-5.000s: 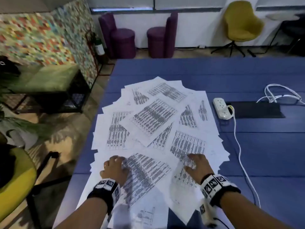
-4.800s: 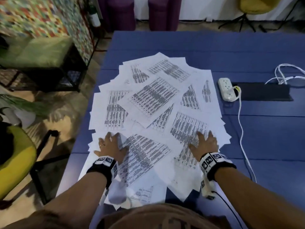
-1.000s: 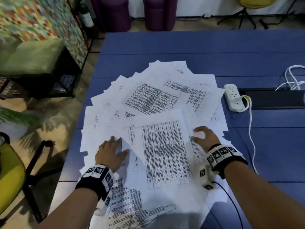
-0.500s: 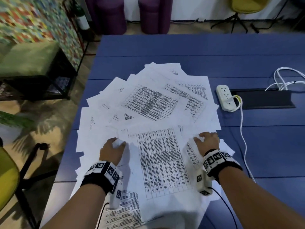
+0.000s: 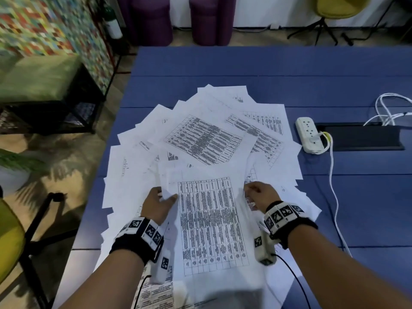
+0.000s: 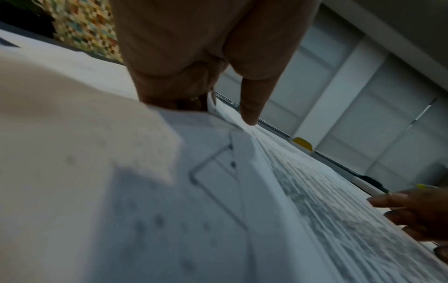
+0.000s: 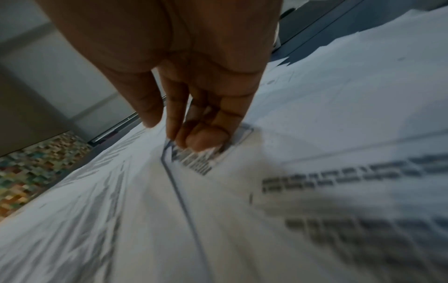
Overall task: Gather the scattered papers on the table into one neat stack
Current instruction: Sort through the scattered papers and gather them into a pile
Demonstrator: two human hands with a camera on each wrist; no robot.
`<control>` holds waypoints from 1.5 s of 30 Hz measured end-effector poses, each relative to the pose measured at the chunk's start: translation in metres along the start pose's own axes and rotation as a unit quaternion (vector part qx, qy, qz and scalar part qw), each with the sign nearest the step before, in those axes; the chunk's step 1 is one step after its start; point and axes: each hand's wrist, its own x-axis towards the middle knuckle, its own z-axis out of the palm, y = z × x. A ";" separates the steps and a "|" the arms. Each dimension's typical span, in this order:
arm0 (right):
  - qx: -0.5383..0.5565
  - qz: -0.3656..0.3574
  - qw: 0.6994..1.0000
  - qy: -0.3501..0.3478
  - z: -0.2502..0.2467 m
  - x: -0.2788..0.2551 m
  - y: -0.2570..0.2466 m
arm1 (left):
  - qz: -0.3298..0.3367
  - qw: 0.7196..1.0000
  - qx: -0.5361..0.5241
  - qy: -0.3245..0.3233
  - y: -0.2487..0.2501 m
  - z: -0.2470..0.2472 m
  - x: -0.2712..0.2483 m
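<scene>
- A blue table [image 5: 223,63] carries a wide fan of white printed papers [image 5: 207,139], overlapping at many angles and not stacked.
- One top sheet [image 5: 211,224], printed with a tall grid of text, lies over the near part of the fan, between the two hands.
- The left hand [image 5: 157,207] pinches the far-left edge of that top sheet; its thumb lies on top and its fingers curl beneath the lifted paper edge [image 6: 218,111].
- The right hand [image 5: 260,195] rests at the top sheet's right edge, its fingertips [image 7: 206,139] bunched and gripping paper there.
- Right of the fan, apart from it, sits a white power strip [image 5: 308,137] with a white cable [image 5: 334,197].
</scene>
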 end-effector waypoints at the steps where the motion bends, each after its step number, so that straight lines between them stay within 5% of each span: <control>1: -0.038 -0.012 0.998 0.042 -0.006 0.005 -0.003 | -0.004 1.000 -0.009 0.011 -0.002 -0.003 0.003; 3: -0.101 -0.022 0.987 0.124 -0.016 0.020 -0.008 | 0.001 1.000 -0.016 0.024 -0.002 -0.005 0.006; 6: -0.071 0.002 0.985 0.158 -0.023 0.042 -0.025 | 0.010 0.999 -0.043 -0.006 -0.002 -0.001 0.011; 11: 0.167 0.060 0.984 0.022 0.002 0.069 -0.050 | 0.025 0.996 -0.074 -0.040 -0.004 0.006 0.014; 16: -0.076 -0.044 0.978 0.188 0.004 0.110 -0.064 | 0.021 0.993 -0.099 -0.054 -0.020 0.007 0.020; 22: -0.330 -0.062 0.937 0.097 -0.006 0.148 -0.094 | 0.009 0.988 -0.145 -0.050 -0.020 0.005 0.024; 27: -0.241 -0.009 0.970 0.038 0.002 0.159 -0.104 | 0.014 0.989 -0.140 -0.054 -0.023 0.001 0.031; 33: -0.245 -0.037 0.961 0.119 -0.021 0.120 -0.091 | -0.004 0.982 -0.185 -0.030 -0.022 0.001 0.029; 42: -0.309 -0.040 0.940 -0.140 -0.019 -0.019 -0.014 | -0.020 0.987 -0.160 -0.004 -0.012 0.002 0.027; 45: -0.346 -0.040 0.908 -0.232 -0.004 -0.051 -0.011 | 0.002 0.992 -0.122 0.011 -0.002 0.005 0.023</control>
